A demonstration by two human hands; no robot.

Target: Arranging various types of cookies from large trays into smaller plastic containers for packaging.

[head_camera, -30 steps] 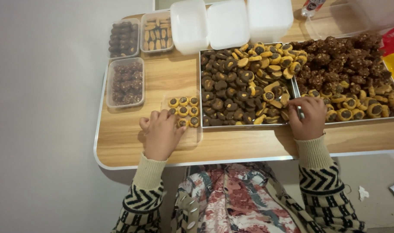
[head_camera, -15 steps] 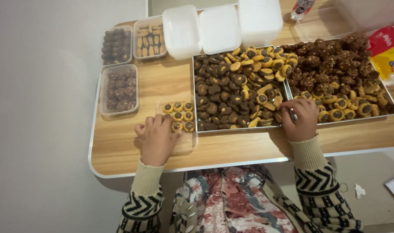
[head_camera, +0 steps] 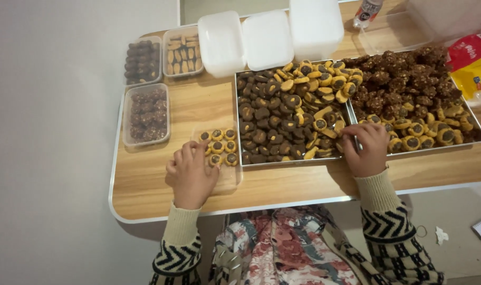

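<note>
the left hand (head_camera: pixel 190 174) rests on the pale wooden table (head_camera: pixel 145 195) with its fingers curled loosely at the near edge of a clear plastic container (head_camera: pixel 227 177), fingertips touching the small round yellow cookies with dark chocolate centres (head_camera: pixel 219 146) laid inside; it grips nothing that i can see. about seven of these cookies sit in rows just beyond the fingertips, and the nearer part of the container, to the right of the hand, is bare, so by my judgement the filling has only begun.

the right hand (head_camera: pixel 366 148) lies at the near edge where two metal baking trays meet, fingers bent down among the cookies; whether it pinches one i cannot tell. the left metal tray (head_camera: pixel 239 105), to the left of this hand, is heaped with dark brown and yellow cookies, too many to count. the right metal tray (head_camera: pixel 475 126), beyond and to the right, holds rough dark clusters and more yellow ones.

well beyond the left hand stand three filled clear boxes (head_camera: pixel 145 113), two dark, one with pale finger-shaped biscuits. three white plastic containers (head_camera: pixel 267 39) sit upside down past the trays. a yellow and red packet (head_camera: pixel 472 68) lies far right.
</note>
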